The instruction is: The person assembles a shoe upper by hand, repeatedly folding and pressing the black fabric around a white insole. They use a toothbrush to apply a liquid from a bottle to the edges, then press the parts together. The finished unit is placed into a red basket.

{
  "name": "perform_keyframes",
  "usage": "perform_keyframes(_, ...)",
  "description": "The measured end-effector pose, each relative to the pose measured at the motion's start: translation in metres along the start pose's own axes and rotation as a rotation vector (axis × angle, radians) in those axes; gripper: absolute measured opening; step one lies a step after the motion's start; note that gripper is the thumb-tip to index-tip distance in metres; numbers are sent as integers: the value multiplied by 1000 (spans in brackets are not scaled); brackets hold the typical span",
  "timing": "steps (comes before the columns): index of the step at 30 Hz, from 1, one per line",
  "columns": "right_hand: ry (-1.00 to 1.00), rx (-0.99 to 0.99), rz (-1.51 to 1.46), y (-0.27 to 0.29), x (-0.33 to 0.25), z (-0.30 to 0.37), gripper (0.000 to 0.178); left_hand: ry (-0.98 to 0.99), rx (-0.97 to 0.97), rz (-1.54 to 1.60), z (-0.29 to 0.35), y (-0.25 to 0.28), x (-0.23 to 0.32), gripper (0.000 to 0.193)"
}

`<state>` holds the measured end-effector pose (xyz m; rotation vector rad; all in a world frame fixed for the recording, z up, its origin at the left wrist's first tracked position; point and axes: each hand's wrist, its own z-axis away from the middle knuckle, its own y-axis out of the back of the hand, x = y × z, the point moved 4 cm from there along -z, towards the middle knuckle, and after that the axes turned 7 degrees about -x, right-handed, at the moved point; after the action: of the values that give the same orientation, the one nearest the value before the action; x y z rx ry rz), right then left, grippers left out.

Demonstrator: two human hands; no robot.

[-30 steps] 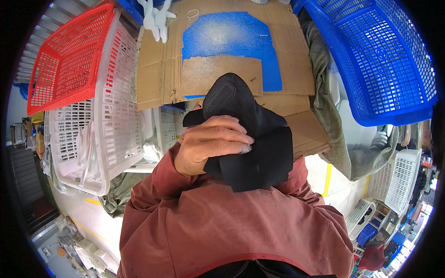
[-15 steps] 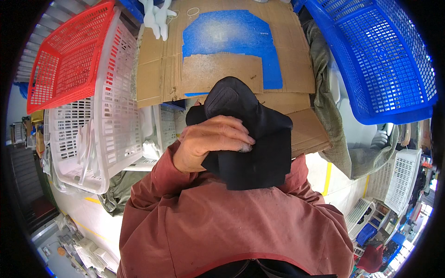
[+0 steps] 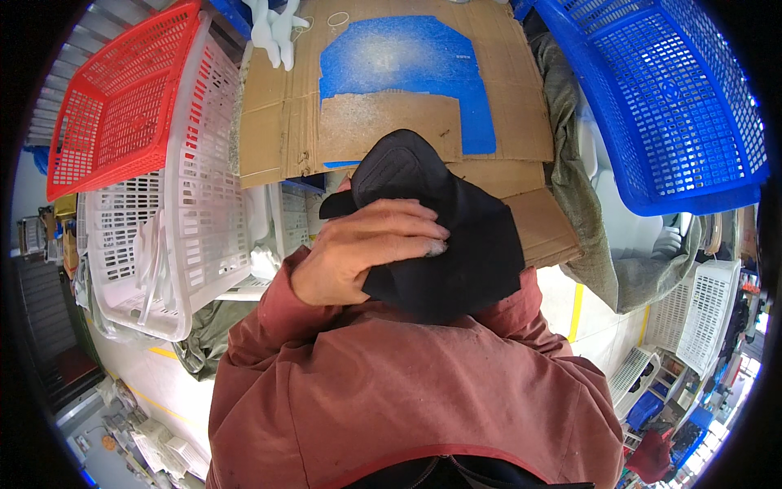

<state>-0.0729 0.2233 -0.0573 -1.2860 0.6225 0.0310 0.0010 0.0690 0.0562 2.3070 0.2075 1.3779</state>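
A piece of black cloth (image 3: 468, 253) is up in front of my chest. Its rounded upper end (image 3: 399, 167) carries a stitched outline and seems stretched over something, which stays hidden. Across the cloth's left side lies my left hand (image 3: 371, 248), fingers together and bent, gripping the fabric. Whitish dust coats the tip of one digit. My right hand is hidden behind the cloth; only part of the right sleeve (image 3: 525, 306) shows.
Ahead lies cardboard (image 3: 513, 98) with a dusty blue sheet (image 3: 399, 57); a white hand-shaped form (image 3: 273, 37) is at its far left. A red basket (image 3: 122, 106) and white crate (image 3: 204, 187) stand left. A blue basket (image 3: 668, 98) sits right, above a grey-green sack (image 3: 607, 261).
The cloth's lower edge has swung up and its right side spread outward a little. My left hand has shifted slightly left and up with it.
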Motion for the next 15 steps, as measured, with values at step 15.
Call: perform_keyframes(15, 118, 15, 247, -29, -16, -2, 45, 589, 385, 207, 5, 25, -34, 49)
